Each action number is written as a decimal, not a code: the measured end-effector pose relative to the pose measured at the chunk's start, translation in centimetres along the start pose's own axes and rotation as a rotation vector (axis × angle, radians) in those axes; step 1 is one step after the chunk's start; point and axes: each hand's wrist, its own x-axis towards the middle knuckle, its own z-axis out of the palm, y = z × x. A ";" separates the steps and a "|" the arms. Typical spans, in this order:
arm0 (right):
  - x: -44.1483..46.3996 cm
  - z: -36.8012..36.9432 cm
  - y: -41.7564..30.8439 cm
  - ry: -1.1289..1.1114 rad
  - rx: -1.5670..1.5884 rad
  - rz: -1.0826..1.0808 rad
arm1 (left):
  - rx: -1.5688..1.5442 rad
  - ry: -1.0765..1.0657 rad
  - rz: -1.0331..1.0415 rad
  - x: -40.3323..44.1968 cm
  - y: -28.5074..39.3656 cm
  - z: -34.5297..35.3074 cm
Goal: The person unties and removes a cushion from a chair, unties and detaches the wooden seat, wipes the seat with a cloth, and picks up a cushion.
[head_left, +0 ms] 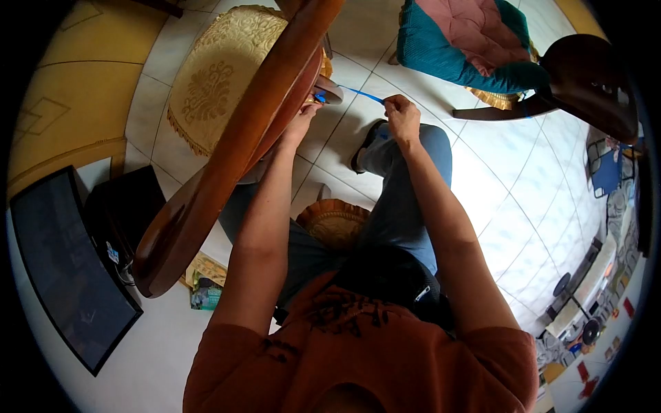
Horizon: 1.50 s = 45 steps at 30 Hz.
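My right hand [403,118] is closed in a pinch on one end of a thin blue ribbon [361,93]. The ribbon runs taut to the left, toward a rounded brown wooden end piece [329,89]. Beside that piece my left hand [303,118] has its fingers closed around a bunched blue part of the ribbon. A long wooden table edge [237,144] slants across the view and partly hides the left hand and whatever lies behind it.
A gold brocade-covered seat [220,79] stands beyond the wooden edge. At upper right is a dark wooden chair [589,82] with a teal and pink cushion [475,34]. A television [69,268] and a black box [124,206] are at left, on white floor tiles [496,186].
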 end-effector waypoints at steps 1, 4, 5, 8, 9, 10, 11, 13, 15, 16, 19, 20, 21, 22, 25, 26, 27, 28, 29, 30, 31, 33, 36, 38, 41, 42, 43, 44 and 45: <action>-0.2 -0.1 -0.2 -0.001 0.000 0.000 | -0.015 0.000 0.004 -0.1 0.1 0.0; -1.3 -0.1 -0.3 -0.005 -0.373 -0.043 | -0.034 -0.014 -0.002 -0.1 -0.4 -0.2; -1.8 0.2 0.1 -0.148 -0.586 -0.081 | -0.037 -0.029 -0.012 -0.1 -0.7 -0.2; -3.2 0.6 0.2 -0.328 -0.815 -0.145 | -0.098 0.002 -0.074 -0.7 1.2 0.1; -3.5 0.8 0.2 -0.329 -0.790 -0.158 | -0.100 0.002 -0.074 -0.7 1.1 0.1; -3.7 0.9 0.3 -0.331 -0.763 -0.170 | -0.104 0.009 -0.074 -0.7 0.9 0.1; -3.8 0.9 0.4 -0.346 -0.759 -0.171 | -0.109 0.017 -0.075 -0.7 0.8 0.2; -3.9 0.8 0.2 -0.346 -0.761 -0.180 | -0.077 0.003 -0.091 -0.5 -0.2 0.0; -3.9 0.9 0.4 -0.346 -0.762 -0.188 | -0.044 -0.013 -0.106 -0.2 -1.9 -0.1; -3.8 1.1 0.6 -0.351 -0.781 -0.191 | 0.146 0.115 0.032 -0.1 -2.7 -0.1; -3.7 1.4 0.9 -0.353 -0.796 -0.194 | 0.451 0.310 0.177 -0.5 -2.5 -0.3; -3.7 1.5 1.0 -0.350 -0.792 -0.196 | 0.566 0.380 0.182 -0.8 -2.0 -0.4; -3.8 1.5 0.9 -0.351 -0.792 -0.196 | 0.567 0.380 0.180 -0.8 -2.5 -0.5; -3.8 1.5 0.9 -0.359 -0.800 -0.199 | 0.574 0.366 0.249 -0.8 -3.0 -0.7; -4.3 2.0 1.3 -0.404 -0.837 -0.251 | 0.592 0.312 0.263 -1.2 -3.0 -1.3; -4.6 2.2 1.5 -0.443 -0.865 -0.299 | 0.596 0.293 0.235 -1.3 -2.8 -1.4; -5.0 2.5 1.6 -0.442 -0.865 -0.299 | 0.601 0.274 0.208 -1.4 -2.8 -1.4; -5.6 3.0 1.7 -0.521 -0.886 -0.344 | 0.602 0.259 0.200 -1.4 -2.8 -1.5; -6.3 3.5 1.7 -0.600 -0.905 -0.389 | 0.603 0.253 0.196 -1.5 -2.9 -1.5; -7.1 4.3 2.2 -0.569 -0.860 -0.486 | 0.604 0.247 0.192 -1.5 -2.9 -1.6; -8.1 4.7 1.2 -0.599 -0.859 -0.467 | 0.625 0.236 0.197 -1.6 -2.8 -1.7; -10.1 6.1 0.2 -0.643 -0.862 -0.537 | 0.643 0.226 0.202 -1.8 -2.8 -1.7; -12.6 7.7 -1.8 -0.636 -0.811 -0.665 | 0.605 0.174 0.130 -1.1 -4.8 -2.4; -13.5 9.5 -1.4 -0.682 -0.772 -0.707 | 0.583 0.152 0.091 -1.2 -5.5 -2.8; -14.3 9.5 -3.4 -0.678 -0.764 -0.695 | 0.632 0.153 0.072 -2.0 -6.0 -3.3; -14.4 9.9 -3.3 -0.681 -0.765 -0.699 | 0.650 0.157 0.069 -2.2 -6.4 -3.6; -14.3 10.3 -3.2 -0.671 -0.765 -0.708 | 0.746 0.175 0.121 -2.4 -6.7 -3.8; -14.3 10.6 -3.0 -0.660 -0.767 -0.715 | 0.789 0.186 0.148 -2.4 -7.1 -3.8; -14.3 10.6 -3.3 -0.661 -0.774 -0.719 | 0.832 0.199 0.175 -2.7 -6.7 -3.8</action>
